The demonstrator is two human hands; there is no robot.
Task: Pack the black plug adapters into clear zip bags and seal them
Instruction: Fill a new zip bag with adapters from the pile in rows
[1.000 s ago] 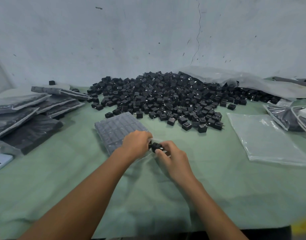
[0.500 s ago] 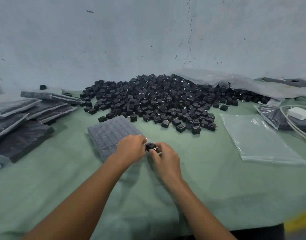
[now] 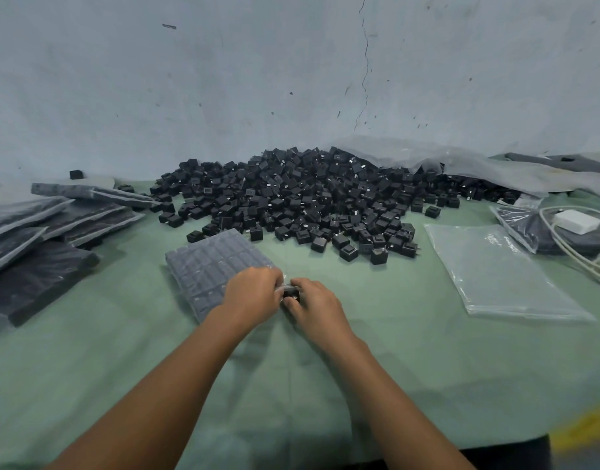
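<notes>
At mid table, the left hand pinches the mouth of a filled zip bag; the right hand grips a black plug adapter just beside it.

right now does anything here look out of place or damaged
One black adapter sits alone by the wall at far left, apart from the main pile. The wall has a long crack above the pile. Nothing else stands out.
</notes>
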